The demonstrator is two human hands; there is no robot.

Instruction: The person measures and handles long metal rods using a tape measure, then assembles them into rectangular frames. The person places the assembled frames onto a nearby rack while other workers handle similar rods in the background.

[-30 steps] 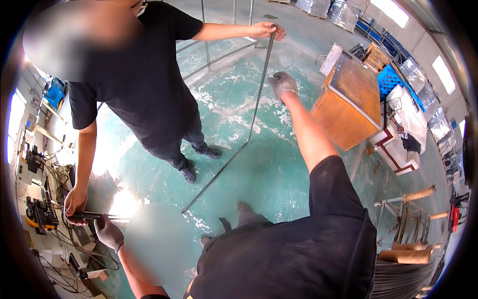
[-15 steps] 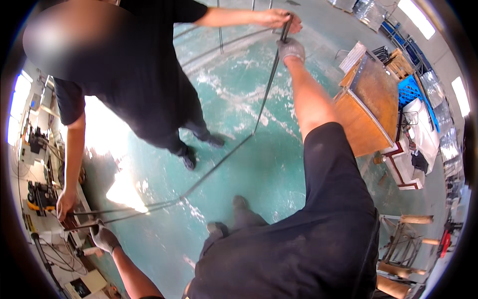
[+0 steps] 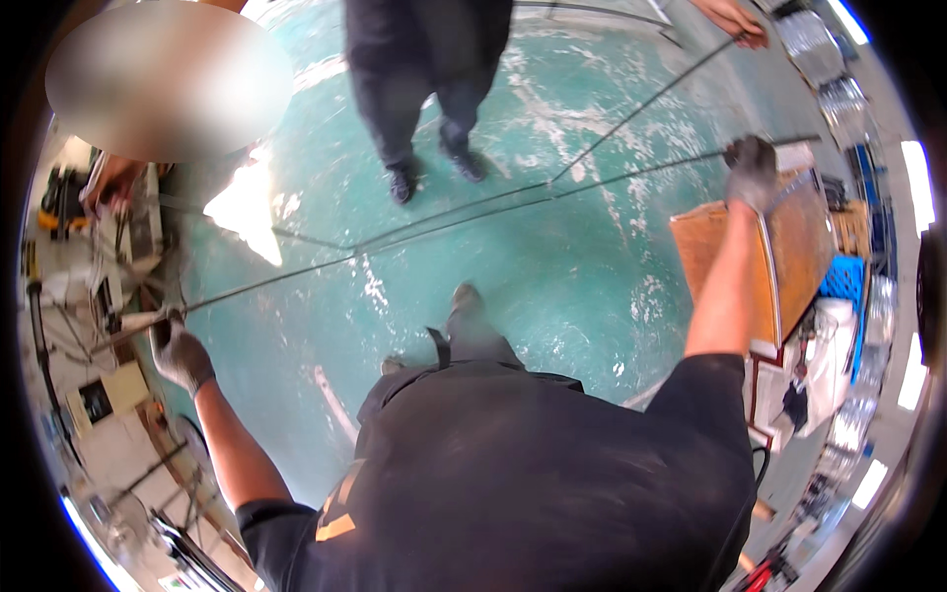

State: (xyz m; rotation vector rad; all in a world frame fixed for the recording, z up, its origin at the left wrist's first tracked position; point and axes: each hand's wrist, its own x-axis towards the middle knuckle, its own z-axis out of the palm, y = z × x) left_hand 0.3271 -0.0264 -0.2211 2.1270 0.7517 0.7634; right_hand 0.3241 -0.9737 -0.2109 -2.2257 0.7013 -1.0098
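Note:
My left hand [image 3: 181, 355], in a grey work glove, is closed around one end of a long thin dark metal rod [image 3: 261, 286]. My right hand [image 3: 753, 176], gloved too, grips the same rod near its other end, out to the right. The rod crosses in front of me at an angle, with slight bends along it. Just beyond it runs a second dark rod [image 3: 646, 109], more sharply bent. A co-worker's bare hand [image 3: 738, 22] holds that one at the far right. The co-worker's other hand [image 3: 113, 185] is at the far left, its grip unclear.
The co-worker stands opposite on a worn green floor [image 3: 493, 296]. A brown wooden cabinet [image 3: 725, 252] is beside my right arm, with a blue plastic crate [image 3: 843, 279] behind it. Tools and a cluttered bench [image 3: 138, 232] line the left. More metal rods [image 3: 602, 12] lie at the back.
The two rods, close together at the right end before, are now apart there. My right hand has swung right and nearer with its rod. The co-worker has shifted away, the right-end hand moving right.

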